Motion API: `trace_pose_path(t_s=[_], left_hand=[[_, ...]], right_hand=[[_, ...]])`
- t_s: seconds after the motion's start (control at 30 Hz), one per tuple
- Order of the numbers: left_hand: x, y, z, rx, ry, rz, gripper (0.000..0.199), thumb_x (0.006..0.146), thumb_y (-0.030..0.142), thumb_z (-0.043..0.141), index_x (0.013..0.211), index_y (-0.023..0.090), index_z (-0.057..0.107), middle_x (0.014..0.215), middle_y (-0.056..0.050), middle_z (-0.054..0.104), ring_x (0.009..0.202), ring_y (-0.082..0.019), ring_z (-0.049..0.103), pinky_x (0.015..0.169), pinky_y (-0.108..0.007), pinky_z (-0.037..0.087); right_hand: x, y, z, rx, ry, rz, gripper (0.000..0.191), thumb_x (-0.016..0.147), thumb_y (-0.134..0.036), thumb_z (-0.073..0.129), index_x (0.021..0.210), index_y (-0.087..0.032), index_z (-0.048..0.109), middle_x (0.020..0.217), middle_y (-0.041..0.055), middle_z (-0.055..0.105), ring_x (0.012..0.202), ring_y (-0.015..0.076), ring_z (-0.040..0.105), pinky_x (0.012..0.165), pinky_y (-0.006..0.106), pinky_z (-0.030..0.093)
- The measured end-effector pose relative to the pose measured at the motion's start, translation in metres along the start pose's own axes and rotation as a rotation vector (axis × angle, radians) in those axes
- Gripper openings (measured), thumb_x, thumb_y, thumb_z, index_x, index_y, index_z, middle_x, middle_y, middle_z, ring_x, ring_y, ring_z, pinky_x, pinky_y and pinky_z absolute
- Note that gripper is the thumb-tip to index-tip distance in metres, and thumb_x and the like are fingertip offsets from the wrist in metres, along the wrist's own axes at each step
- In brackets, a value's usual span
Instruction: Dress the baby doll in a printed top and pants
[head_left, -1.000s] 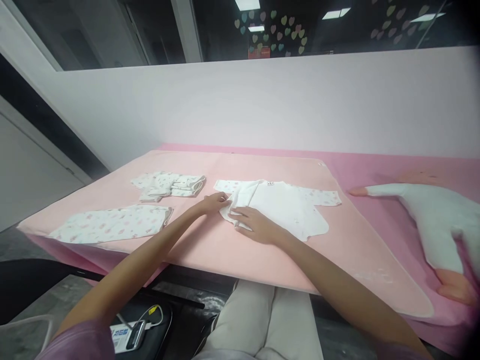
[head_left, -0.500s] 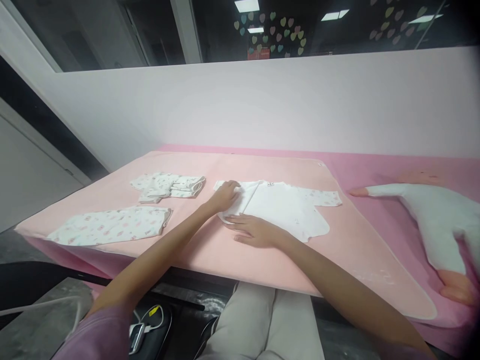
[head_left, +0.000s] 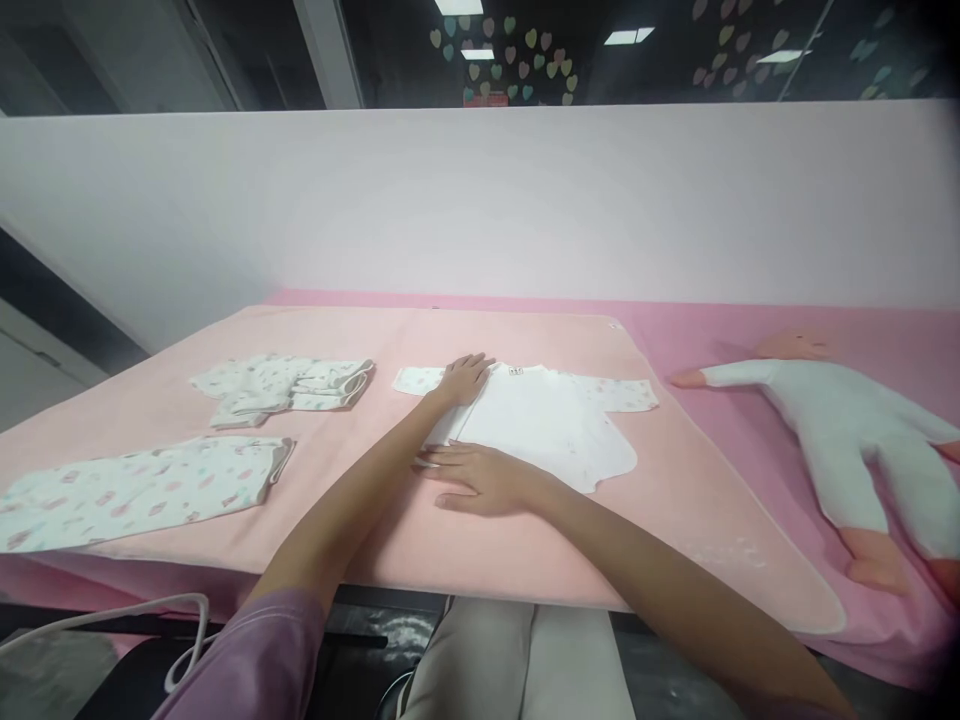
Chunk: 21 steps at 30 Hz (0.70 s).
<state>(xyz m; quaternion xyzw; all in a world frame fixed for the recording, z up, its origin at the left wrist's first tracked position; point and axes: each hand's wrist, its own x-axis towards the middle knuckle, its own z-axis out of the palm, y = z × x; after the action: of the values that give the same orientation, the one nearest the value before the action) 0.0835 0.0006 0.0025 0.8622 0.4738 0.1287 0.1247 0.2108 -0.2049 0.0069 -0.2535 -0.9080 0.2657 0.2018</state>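
A white baby shirt (head_left: pixel 547 425) with patterned sleeves lies spread on the peach mat, its neckline facing away from me. Flat against the shirt's upper left part, beside the neckline, rests my left hand (head_left: pixel 466 380), its fingers stretched out. One sleeve (head_left: pixel 416 380) reaches out to the left, past that hand. My right hand (head_left: pixel 484 477) lies palm down at the shirt's lower left edge, fingers extended and slightly apart. Part of the left side of the shirt is hidden under my hands and left forearm.
Left of the shirt lie a folded patterned garment (head_left: pixel 289 385) and patterned baby pants (head_left: pixel 150 490). The peach mat (head_left: pixel 420 335) covers a pink-draped table. To the right lies a doll (head_left: pixel 832 430) in a white suit. A white wall (head_left: pixel 480 210) rises behind.
The shirt's left front panel, raised and creased under my left hand before, now lies flatter. My left hand has flattened, and more of the left sleeve shows. The view has turned slightly right.
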Motion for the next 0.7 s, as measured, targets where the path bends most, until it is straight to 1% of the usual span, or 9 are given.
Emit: trace_pose_path(t_s=[0.1, 0.17, 0.33, 0.4, 0.43, 0.5, 0.57, 0.63, 0.7], left_hand=[[0.012, 0.002, 0.001, -0.067, 0.066, -0.007, 0.053, 0.115, 0.046, 0.031, 0.154, 0.033, 0.065, 0.175, -0.003, 0.054, 0.163, -0.034, 0.042, 0.135, -0.060, 0.033], [0.018, 0.002, 0.001, -0.088, 0.100, -0.020, 0.049, 0.114, 0.046, 0.035, 0.144, 0.030, 0.070, 0.165, -0.005, 0.063, 0.155, -0.035, 0.049, 0.131, -0.058, 0.037], [0.022, -0.001, 0.003, -0.106, 0.153, -0.034, 0.036, 0.111, 0.042, 0.046, 0.132, 0.027, 0.071, 0.152, -0.009, 0.069, 0.144, -0.036, 0.054, 0.125, -0.057, 0.040], [0.019, 0.000, 0.002, -0.104, 0.200, -0.027, 0.032, 0.108, 0.040, 0.053, 0.131, 0.026, 0.071, 0.150, -0.011, 0.069, 0.144, -0.036, 0.053, 0.125, -0.056, 0.040], [0.018, 0.001, 0.002, -0.096, 0.235, -0.017, 0.030, 0.107, 0.038, 0.056, 0.130, 0.026, 0.071, 0.149, -0.012, 0.069, 0.143, -0.036, 0.054, 0.125, -0.056, 0.039], [0.014, 0.004, 0.000, -0.059, 0.294, 0.017, 0.027, 0.105, 0.033, 0.060, 0.126, 0.025, 0.073, 0.147, -0.013, 0.070, 0.141, -0.035, 0.056, 0.125, -0.055, 0.039], [0.009, 0.008, -0.002, -0.002, 0.300, 0.054, 0.025, 0.105, 0.029, 0.057, 0.119, 0.023, 0.077, 0.139, -0.013, 0.074, 0.136, -0.035, 0.060, 0.125, -0.054, 0.039], [0.003, 0.012, -0.003, 0.037, 0.258, 0.084, 0.030, 0.106, 0.026, 0.052, 0.114, 0.022, 0.081, 0.131, -0.014, 0.079, 0.130, -0.034, 0.065, 0.127, -0.053, 0.039], [-0.004, 0.015, -0.001, 0.054, 0.222, 0.108, 0.035, 0.107, 0.026, 0.050, 0.116, 0.021, 0.083, 0.131, -0.014, 0.080, 0.129, -0.033, 0.068, 0.130, -0.053, 0.037]], right_hand=[[0.000, -0.002, 0.000, 0.002, 0.016, 0.018, 0.064, 0.116, -0.056, 0.054, 0.176, -0.036, 0.044, 0.180, -0.0032, 0.045, 0.173, 0.0215, 0.035, 0.147, 0.045, 0.023], [0.000, -0.001, 0.002, 0.002, 0.023, 0.022, 0.062, 0.116, -0.055, 0.054, 0.175, -0.036, 0.047, 0.179, -0.0036, 0.046, 0.173, 0.0211, 0.036, 0.147, 0.045, 0.024], [0.001, 0.005, 0.007, -0.005, 0.053, 0.028, 0.057, 0.115, -0.056, 0.057, 0.167, -0.032, 0.059, 0.176, -0.0003, 0.051, 0.170, 0.0225, 0.041, 0.147, 0.046, 0.025], [0.003, 0.005, 0.006, -0.014, 0.061, 0.007, 0.052, 0.117, -0.054, 0.054, 0.163, -0.031, 0.063, 0.172, 0.0000, 0.057, 0.168, 0.0221, 0.045, 0.145, 0.046, 0.029], [0.003, 0.004, 0.003, -0.020, 0.068, -0.005, 0.050, 0.118, -0.052, 0.051, 0.161, -0.032, 0.065, 0.169, 0.0001, 0.061, 0.164, 0.0216, 0.049, 0.143, 0.046, 0.034], [0.004, 0.001, -0.006, -0.045, 0.122, -0.001, 0.046, 0.120, -0.049, 0.047, 0.157, -0.033, 0.068, 0.160, 0.0008, 0.069, 0.154, 0.0214, 0.060, 0.135, 0.046, 0.043], [0.002, 0.002, -0.022, -0.094, 0.239, 0.064, 0.044, 0.120, -0.048, 0.047, 0.155, -0.033, 0.069, 0.152, 0.0024, 0.074, 0.143, 0.0225, 0.067, 0.128, 0.047, 0.049], [-0.003, 0.011, -0.042, -0.170, 0.382, 0.188, 0.046, 0.119, -0.046, 0.047, 0.158, -0.032, 0.066, 0.151, 0.0053, 0.074, 0.142, 0.0250, 0.067, 0.126, 0.050, 0.050], [-0.012, 0.030, -0.063, -0.270, 0.473, 0.350, 0.052, 0.117, -0.047, 0.047, 0.163, -0.026, 0.061, 0.158, 0.0097, 0.069, 0.148, 0.0287, 0.062, 0.130, 0.053, 0.047]])
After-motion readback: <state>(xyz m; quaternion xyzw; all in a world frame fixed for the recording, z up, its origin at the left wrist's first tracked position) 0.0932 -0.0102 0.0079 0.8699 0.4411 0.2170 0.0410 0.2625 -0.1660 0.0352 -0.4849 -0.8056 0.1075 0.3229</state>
